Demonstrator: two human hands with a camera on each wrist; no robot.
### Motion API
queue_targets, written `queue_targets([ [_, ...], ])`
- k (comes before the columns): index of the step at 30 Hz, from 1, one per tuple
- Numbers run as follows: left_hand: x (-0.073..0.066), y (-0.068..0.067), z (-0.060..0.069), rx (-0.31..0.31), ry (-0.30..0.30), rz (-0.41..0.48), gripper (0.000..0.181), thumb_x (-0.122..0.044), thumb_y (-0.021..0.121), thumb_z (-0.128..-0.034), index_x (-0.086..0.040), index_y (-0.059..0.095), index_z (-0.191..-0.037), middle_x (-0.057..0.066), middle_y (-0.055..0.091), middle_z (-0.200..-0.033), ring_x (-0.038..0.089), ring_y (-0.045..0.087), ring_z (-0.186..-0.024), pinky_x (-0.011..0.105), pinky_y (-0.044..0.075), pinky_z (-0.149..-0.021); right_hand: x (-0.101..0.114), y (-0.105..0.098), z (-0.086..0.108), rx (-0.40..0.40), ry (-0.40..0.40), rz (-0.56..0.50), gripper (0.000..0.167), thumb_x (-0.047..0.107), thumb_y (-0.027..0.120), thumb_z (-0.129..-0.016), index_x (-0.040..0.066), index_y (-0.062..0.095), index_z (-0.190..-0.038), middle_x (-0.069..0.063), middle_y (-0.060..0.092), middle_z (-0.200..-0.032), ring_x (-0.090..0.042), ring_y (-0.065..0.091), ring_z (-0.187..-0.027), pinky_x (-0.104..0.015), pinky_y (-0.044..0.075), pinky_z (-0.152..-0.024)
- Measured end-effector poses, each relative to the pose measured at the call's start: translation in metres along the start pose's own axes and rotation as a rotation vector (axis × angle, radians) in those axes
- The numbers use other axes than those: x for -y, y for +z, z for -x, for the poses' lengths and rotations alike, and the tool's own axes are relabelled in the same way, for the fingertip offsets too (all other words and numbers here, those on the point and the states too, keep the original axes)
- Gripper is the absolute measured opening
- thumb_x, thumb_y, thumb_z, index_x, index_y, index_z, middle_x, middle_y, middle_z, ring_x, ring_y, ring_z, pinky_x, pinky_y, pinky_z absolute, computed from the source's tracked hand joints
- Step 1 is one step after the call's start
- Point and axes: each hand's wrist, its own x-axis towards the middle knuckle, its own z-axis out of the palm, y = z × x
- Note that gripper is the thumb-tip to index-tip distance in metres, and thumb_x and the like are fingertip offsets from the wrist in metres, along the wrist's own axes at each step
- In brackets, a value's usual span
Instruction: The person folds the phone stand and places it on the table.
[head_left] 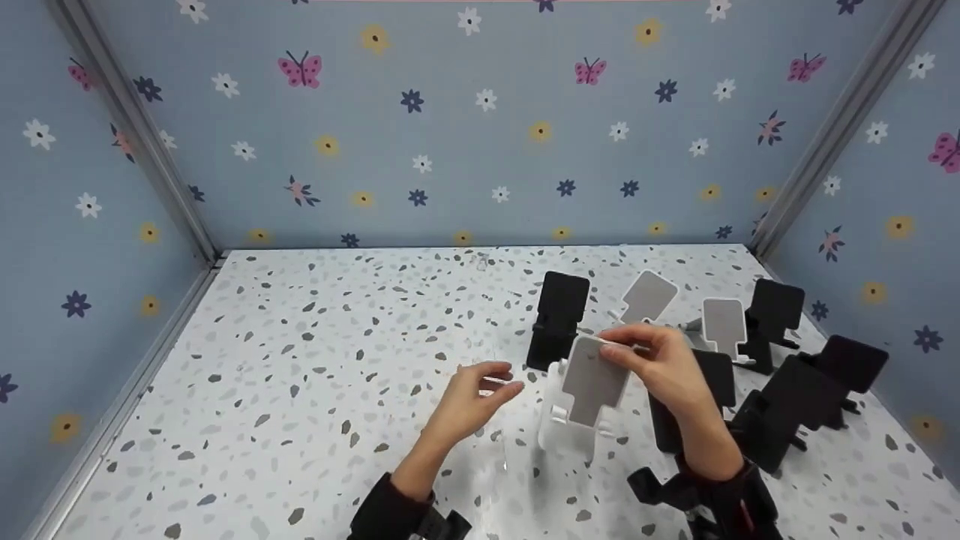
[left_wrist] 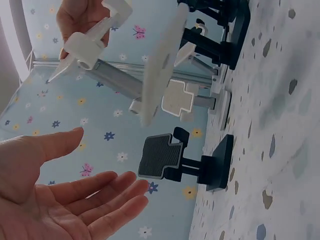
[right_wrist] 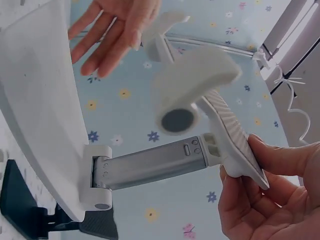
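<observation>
A white phone stand (head_left: 596, 382) hangs tilted above the table, its base (right_wrist: 42, 100) off the surface. My right hand (head_left: 664, 367) pinches the top edge of its grey-padded plate between thumb and fingers. In the right wrist view, a silver folding arm (right_wrist: 150, 162) joins plate and base. To the left of the stand, my left hand (head_left: 472, 401) is apart from it, holding nothing. Its fingers are extended and the thumb spread in the left wrist view. Behind the held stand, a black phone stand (head_left: 559, 315) stands on the table.
Two more white phone stands (head_left: 649, 296) (head_left: 724, 326) stand at the back right. Several black phone stands (head_left: 799, 394) crowd the right side, partly behind my right forearm. The speckled tabletop (head_left: 300, 375) is enclosed by blue patterned walls (head_left: 450, 150).
</observation>
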Motion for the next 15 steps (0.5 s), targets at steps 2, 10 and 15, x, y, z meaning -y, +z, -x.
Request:
queue_targets([
  [2, -0.004, 0.003, 0.001, 0.045, -0.005, 0.042, 0.04, -0.017, 0.059, -0.0858, 0.012, 0.052, -0.113, 0.021, 0.059, -0.102, 0.031, 0.059, -0.09, 0.036, 0.051, -0.076, 0.011, 0.0, 0.001, -0.005, -0.024, -0.041, 0.012, -0.008, 0.065, -0.074, -0.008, 0.066, -0.086, -0.008, 0.063, -0.079, -0.013, 0.057, -0.072, -0.021, 0.05, -0.065],
  [10, -0.006, 0.015, 0.005, 0.196, -0.098, 0.314, 0.046, -0.016, 0.058, -0.0866, 0.013, 0.046, -0.119, 0.019, 0.059, -0.104, 0.03, 0.06, -0.089, 0.032, 0.054, -0.068, 0.034, 0.002, 0.001, 0.004, -0.154, -0.125, 0.012, -0.011, 0.063, -0.073, -0.011, 0.064, -0.085, -0.005, 0.062, -0.076, -0.013, 0.055, -0.07, -0.02, 0.05, -0.06],
  [15, -0.009, 0.021, 0.008, 0.218, -0.103, 0.397, 0.037, -0.007, 0.055, -0.0868, 0.014, 0.047, -0.116, 0.021, 0.062, -0.095, 0.022, 0.062, -0.078, 0.033, 0.055, -0.063, 0.038, 0.005, 0.001, 0.006, -0.18, -0.126, 0.012, -0.01, 0.064, -0.074, -0.01, 0.065, -0.085, -0.006, 0.061, -0.076, -0.014, 0.055, -0.069, -0.02, 0.049, -0.059],
])
